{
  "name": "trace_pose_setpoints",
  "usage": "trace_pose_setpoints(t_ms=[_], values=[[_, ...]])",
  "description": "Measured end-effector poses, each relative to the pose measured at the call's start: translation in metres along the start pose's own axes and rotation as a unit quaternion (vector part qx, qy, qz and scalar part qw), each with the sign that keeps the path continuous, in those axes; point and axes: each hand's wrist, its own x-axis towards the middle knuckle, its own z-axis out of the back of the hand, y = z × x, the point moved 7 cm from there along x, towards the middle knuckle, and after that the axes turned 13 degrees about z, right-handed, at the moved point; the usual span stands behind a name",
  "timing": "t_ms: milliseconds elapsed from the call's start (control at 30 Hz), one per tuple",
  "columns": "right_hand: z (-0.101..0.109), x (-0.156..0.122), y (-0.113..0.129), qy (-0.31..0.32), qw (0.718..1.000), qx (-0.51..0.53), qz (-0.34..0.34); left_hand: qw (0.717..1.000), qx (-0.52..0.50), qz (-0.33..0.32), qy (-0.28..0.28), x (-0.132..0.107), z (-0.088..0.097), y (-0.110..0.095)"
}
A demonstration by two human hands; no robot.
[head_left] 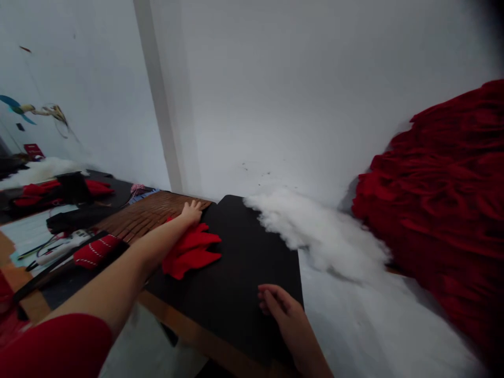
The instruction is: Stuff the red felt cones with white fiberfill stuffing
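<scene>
Red sleeve fills the bottom left, and both bare hands lie open on a black board.

Left hand sits flat and released at the board's far corner, grasping nothing, its heel over a crumpled red felt, which lies on the board at twelve o'clock. Right hand rests lightly curled at the board's right edge, unclenched and empty. A slatted wooden mat lies just past the left hand at eleven o'clock. White stuffing banks against the board at one o'clock, and a dark red fabric heap rises at three o'clock. A stitched red strip sits at nine o'clock, with more red pieces at ten.
</scene>
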Motion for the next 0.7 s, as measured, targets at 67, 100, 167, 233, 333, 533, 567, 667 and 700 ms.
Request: trace_pose_setpoints(t_ms=[67, 100, 167, 233, 333, 533, 567, 667, 700], values=[[-0.002, 0.000, -0.002, 0.021, 1.000, -0.001, -0.008, 0.999, -0.016, -0.025, 0.023, -0.010, 0.008, 0.003], [-0.002, 0.000, -0.003, 0.025, 1.000, -0.002, -0.011, 0.998, -0.024, -0.044, 0.045, -0.018, 0.009, 0.005], [-0.001, 0.000, -0.004, 0.027, 1.000, -0.006, -0.012, 0.990, -0.035, -0.091, 0.098, -0.042, 0.007, 0.005], [-0.001, 0.000, -0.003, 0.025, 1.000, -0.006, -0.005, 0.979, -0.027, -0.158, 0.123, -0.072, 0.001, 0.000], [-0.002, 0.001, 0.000, 0.021, 1.000, -0.002, 0.007, 0.979, -0.008, -0.194, 0.059, -0.102, 0.000, -0.012], [0.008, 0.006, -0.002, -0.038, 0.997, -0.039, 0.056, 0.986, -0.097, -0.135, -0.028, -0.078, 0.033, -0.051], [0.015, 0.006, -0.002, -0.063, 0.993, -0.063, 0.072, 0.985, -0.112, -0.121, -0.046, -0.070, 0.043, -0.059], [0.043, 0.004, 0.012, -0.156, 0.956, -0.199, 0.147, 0.978, -0.149, -0.089, -0.112, -0.061, 0.065, -0.081], [0.053, 0.004, 0.020, -0.181, 0.934, -0.259, 0.169, 0.971, -0.168, -0.088, -0.144, -0.065, 0.070, -0.087]])
